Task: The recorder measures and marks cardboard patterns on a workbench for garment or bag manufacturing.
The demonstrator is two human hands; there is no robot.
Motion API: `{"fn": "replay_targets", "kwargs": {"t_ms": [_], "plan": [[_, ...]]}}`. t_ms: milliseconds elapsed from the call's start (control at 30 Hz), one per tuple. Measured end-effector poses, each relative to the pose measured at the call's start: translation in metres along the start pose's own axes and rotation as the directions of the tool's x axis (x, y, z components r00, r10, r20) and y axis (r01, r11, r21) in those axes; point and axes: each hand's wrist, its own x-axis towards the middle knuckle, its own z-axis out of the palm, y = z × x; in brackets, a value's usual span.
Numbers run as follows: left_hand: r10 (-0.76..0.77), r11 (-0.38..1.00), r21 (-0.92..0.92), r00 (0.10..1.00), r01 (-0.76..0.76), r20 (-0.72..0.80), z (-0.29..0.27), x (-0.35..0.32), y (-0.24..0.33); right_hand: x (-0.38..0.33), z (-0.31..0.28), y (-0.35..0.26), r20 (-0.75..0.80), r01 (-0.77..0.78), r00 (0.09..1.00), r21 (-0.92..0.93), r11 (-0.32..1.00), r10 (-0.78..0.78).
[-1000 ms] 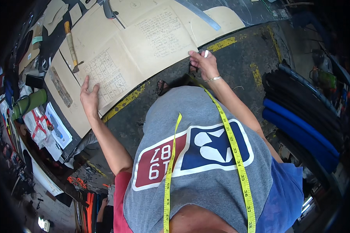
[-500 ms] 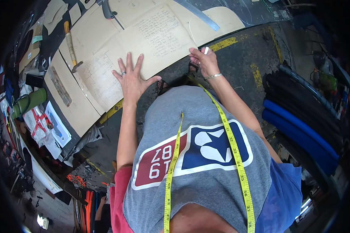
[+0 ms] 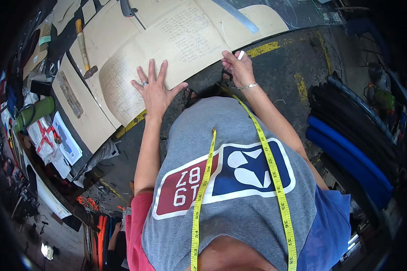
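A large tan card sheet covered with handwriting lies over other card pieces at the table's near edge, and its left end bows upward. My left hand rests on the sheet near that edge, open, with its fingers spread and a ring on one of them. My right hand is closed at the sheet's right corner. From its fingers sticks out a short white stick, which looks like chalk. Thumb and forefinger touch or nearly touch the corner; whether they pinch it I cannot tell.
A hammer and a worn flat bar lie on card at the left. A grey-handled tool and a metal ruler are farther back. Blue and black fabric rolls stand at the right. A yellow tape measure hangs round my neck.
The left end of the written sheet has risen into a curve and drawn in toward the right. My right hand has moved slightly nearer me at the corner; my left hand stays almost in place.
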Motion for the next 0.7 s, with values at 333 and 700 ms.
{"fn": "replay_targets", "kwargs": {"t_ms": [333, 700], "plan": [[-0.024, 1.000, 0.014, 1.000, 0.024, -0.012, -0.004, -0.001, 0.000, -0.001, 0.003, 0.001, 0.015, 0.006, 1.000, 0.008, 1.000, -0.006], [-0.019, 0.997, -0.071, 1.000, 0.019, -0.001, -0.006, -0.003, -0.004, 0.009, -0.008, 0.004, 0.024, -0.001, 1.000, -0.037, 0.999, 0.002]]}}
